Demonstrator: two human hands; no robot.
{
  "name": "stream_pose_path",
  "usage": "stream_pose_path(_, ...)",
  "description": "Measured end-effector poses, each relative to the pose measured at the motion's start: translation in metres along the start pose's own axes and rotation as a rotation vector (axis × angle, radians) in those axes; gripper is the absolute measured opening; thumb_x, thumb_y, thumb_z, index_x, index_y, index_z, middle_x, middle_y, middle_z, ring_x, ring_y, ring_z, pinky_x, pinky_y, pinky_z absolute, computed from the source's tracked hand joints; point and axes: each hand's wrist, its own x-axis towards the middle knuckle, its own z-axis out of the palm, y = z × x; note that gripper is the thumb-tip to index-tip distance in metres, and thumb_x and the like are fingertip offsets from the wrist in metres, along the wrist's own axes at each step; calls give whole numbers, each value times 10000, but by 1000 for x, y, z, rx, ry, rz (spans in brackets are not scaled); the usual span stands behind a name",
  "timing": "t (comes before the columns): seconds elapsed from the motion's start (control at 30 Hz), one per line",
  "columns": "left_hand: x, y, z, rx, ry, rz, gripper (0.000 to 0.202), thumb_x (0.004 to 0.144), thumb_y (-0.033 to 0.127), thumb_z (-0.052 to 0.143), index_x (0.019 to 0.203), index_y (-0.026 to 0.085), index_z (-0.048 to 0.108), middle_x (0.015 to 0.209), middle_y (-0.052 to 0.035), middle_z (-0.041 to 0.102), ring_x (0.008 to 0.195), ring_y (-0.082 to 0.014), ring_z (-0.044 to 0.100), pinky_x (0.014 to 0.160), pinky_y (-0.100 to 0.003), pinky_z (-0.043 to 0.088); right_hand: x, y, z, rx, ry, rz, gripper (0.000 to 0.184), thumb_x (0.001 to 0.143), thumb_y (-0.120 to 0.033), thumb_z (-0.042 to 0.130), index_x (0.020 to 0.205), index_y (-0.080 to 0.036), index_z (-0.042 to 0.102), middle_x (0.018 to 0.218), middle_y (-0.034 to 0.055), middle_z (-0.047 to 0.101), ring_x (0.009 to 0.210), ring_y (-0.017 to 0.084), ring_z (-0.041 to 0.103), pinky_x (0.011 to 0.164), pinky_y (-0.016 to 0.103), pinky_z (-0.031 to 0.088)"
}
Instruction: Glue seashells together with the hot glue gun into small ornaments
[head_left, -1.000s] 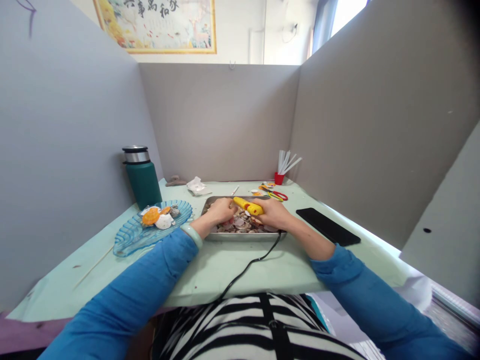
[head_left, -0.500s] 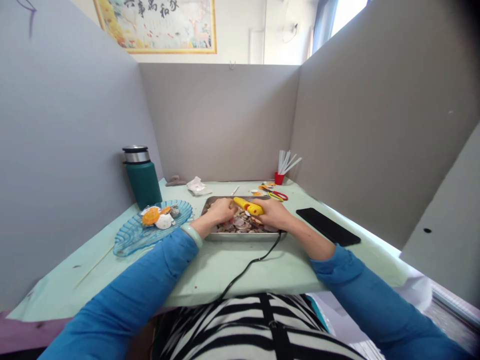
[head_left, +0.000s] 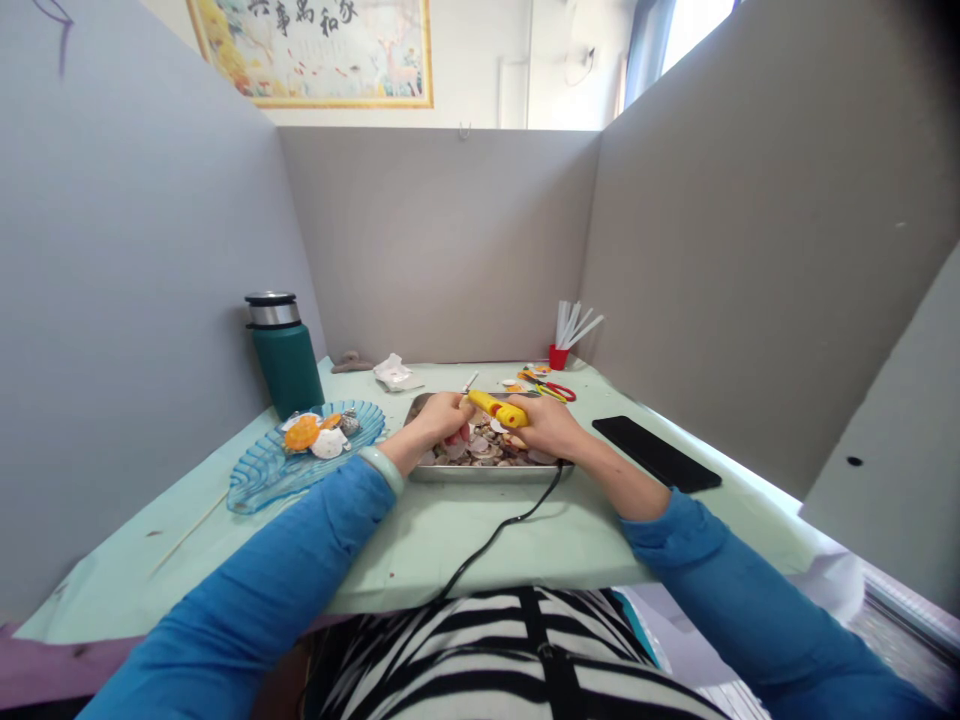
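Observation:
My right hand (head_left: 551,428) is closed round a yellow glue gun (head_left: 498,408), whose nozzle points left toward my left hand. A black cord (head_left: 495,535) runs from the gun over the table's front edge. My left hand (head_left: 442,418) is pinched on a small pinkish shell (head_left: 459,435), held against the gun's tip. Both hands hover over a steel tray (head_left: 487,472) filled with several shells.
A blue glass dish (head_left: 262,478) with orange and white shells lies left of the tray, a green flask (head_left: 286,355) behind it. A black phone (head_left: 655,452) lies at the right. Scissors (head_left: 553,388), a red cup of sticks (head_left: 559,353) and crumpled paper (head_left: 394,373) sit at the back. Grey partitions wall three sides.
Both hands have risen slightly and shifted a little toward the tray's far edge, the glue gun's tip staying against the shell in my left hand.

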Motion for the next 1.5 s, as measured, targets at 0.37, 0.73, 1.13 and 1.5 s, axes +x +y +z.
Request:
stream_pose_path(0.37, 2, -4, -1, -115, -36, -1, 180, 791, 302, 447, 745, 138, 506, 509, 11, 553, 324, -44, 400, 353, -148, 304, 0, 0, -1, 5, 11, -17, 181, 727, -322, 504, 845, -221, 597, 742, 10, 637, 677, 145, 542, 568, 212, 289)
stream_pose_path(0.73, 3, -6, 0, -99, -39, -6, 249, 779, 379, 480, 709, 140, 494, 500, 4, 567, 323, -41, 404, 352, -144, 300, -1, -1, -2, 21, 12, -24, 192, 717, -295, 515, 868, -215, 602, 744, 16, 635, 677, 146, 548, 574, 209, 302)
stream_pose_path(1.13, 1, -3, 0, -120, -74, 7, 227, 775, 351, 489, 679, 147, 468, 477, 13, 554, 317, -44, 398, 345, -152, 289, -1, -3, -3, 19, 41, -36, 190, 728, -282, 500, 878, -225, 601, 740, 11, 637, 669, 145, 546, 575, 211, 301)
stream_pose_path(1.5, 1, -4, 1, -124, -80, 4, 193, 775, 327, 480, 687, 154, 471, 481, 19, 553, 323, -50, 401, 348, -158, 293, -1, -3, -3, 12, 44, -16, 195, 734, -307, 503, 879, -224, 605, 737, 15, 641, 672, 151, 553, 570, 215, 299)
